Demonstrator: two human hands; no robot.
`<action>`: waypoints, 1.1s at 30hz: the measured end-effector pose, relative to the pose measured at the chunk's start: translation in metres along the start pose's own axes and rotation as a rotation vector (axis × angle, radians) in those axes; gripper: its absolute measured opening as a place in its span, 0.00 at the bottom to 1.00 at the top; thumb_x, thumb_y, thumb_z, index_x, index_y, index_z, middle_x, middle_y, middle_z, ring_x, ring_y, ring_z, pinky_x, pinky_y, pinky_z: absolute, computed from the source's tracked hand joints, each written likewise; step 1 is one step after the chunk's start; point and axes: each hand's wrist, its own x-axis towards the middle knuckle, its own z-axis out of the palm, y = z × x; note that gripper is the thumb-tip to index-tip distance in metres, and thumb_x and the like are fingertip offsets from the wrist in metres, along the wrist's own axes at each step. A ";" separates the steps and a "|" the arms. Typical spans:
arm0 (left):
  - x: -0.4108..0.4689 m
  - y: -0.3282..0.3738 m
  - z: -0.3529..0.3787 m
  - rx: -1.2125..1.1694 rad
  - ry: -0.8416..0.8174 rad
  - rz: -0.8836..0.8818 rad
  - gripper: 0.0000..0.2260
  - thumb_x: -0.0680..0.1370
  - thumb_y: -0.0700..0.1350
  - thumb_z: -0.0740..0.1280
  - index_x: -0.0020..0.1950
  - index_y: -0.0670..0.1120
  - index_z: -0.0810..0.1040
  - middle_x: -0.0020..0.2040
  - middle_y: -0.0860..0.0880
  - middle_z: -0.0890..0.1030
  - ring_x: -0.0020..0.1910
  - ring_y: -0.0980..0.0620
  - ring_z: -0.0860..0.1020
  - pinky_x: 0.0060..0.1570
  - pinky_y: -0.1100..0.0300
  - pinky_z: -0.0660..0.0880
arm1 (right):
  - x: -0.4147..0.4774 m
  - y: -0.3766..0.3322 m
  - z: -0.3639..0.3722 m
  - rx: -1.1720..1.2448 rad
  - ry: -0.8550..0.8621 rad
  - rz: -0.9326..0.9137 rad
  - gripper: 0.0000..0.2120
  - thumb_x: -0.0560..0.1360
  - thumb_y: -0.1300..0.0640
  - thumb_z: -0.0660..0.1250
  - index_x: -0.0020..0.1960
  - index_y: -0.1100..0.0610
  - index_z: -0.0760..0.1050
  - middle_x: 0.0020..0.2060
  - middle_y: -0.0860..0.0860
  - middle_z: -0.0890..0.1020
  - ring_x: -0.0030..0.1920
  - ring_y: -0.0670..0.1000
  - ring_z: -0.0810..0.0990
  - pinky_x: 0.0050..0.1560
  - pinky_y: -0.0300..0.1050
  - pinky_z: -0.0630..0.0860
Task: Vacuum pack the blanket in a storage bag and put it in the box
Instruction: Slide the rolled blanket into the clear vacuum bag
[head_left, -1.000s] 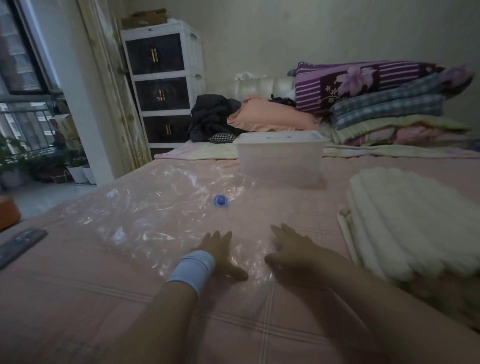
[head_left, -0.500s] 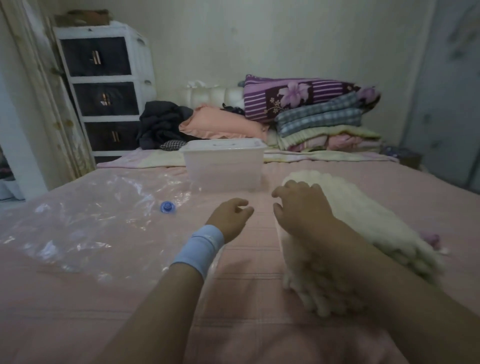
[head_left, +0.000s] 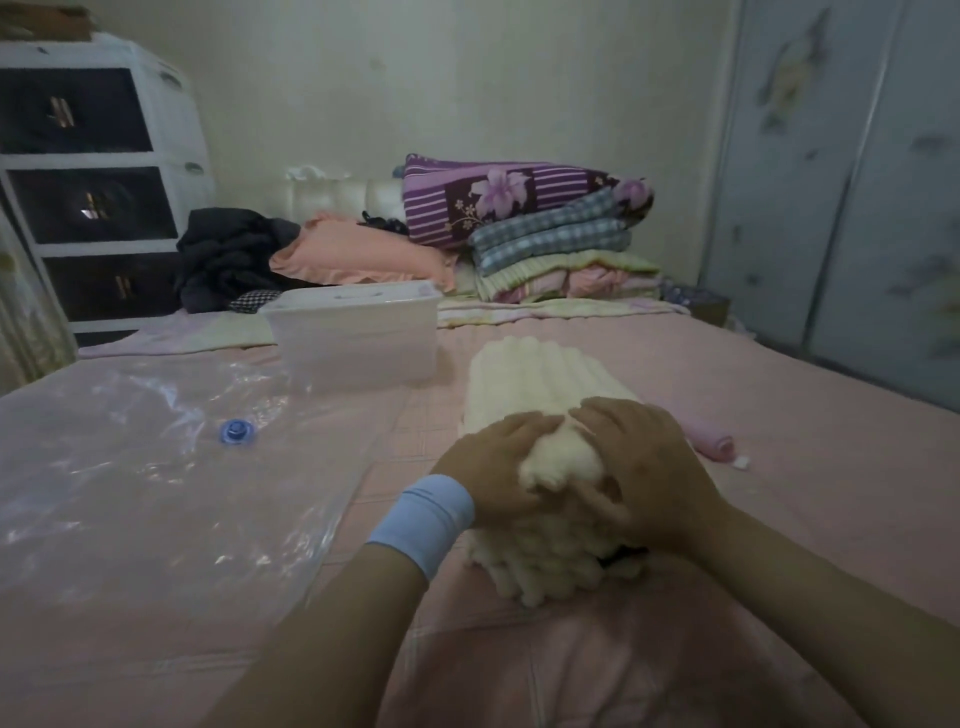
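Both forearms are shown bare. The left forearm (head_left: 322, 639) is seen entering from about 7 o'clock and is pointed toward 1 o'clock. The right forearm (head_left: 810, 603) is seen entering from about 4 o'clock and is pointed toward 10 o'clock. A light blue wristband (head_left: 423, 519) is worn on the left wrist. The left hand (head_left: 493, 462) is held back-up, its fingers curled over the near end of the folded cream blanket (head_left: 535, 379). The right hand (head_left: 649, 462) is set just at 3 o'clock of the left, its fingers spread and curled over the same end, with its thumb (head_left: 597, 501) pressed in on the 6 o'clock side. The fingertips of the two hands are nearly met on top.
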 end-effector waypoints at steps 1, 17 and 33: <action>0.000 -0.003 0.001 -0.007 -0.004 -0.037 0.40 0.68 0.68 0.66 0.76 0.62 0.54 0.77 0.56 0.58 0.70 0.47 0.68 0.66 0.47 0.69 | -0.006 0.003 -0.001 -0.035 -0.066 -0.060 0.39 0.73 0.34 0.65 0.74 0.59 0.69 0.71 0.57 0.72 0.68 0.61 0.72 0.67 0.61 0.66; -0.013 0.019 -0.002 0.145 0.105 -0.097 0.38 0.72 0.58 0.65 0.77 0.61 0.48 0.71 0.49 0.67 0.62 0.43 0.73 0.56 0.50 0.74 | -0.010 -0.006 0.021 -0.347 0.087 0.286 0.41 0.76 0.33 0.56 0.82 0.49 0.49 0.80 0.64 0.50 0.79 0.67 0.50 0.67 0.80 0.53; -0.043 -0.066 -0.054 -1.204 0.494 -0.540 0.47 0.60 0.72 0.71 0.73 0.54 0.62 0.65 0.48 0.75 0.59 0.48 0.78 0.56 0.47 0.78 | 0.105 -0.088 0.038 1.324 0.042 0.648 0.20 0.76 0.52 0.69 0.67 0.43 0.74 0.56 0.40 0.83 0.58 0.42 0.81 0.58 0.43 0.79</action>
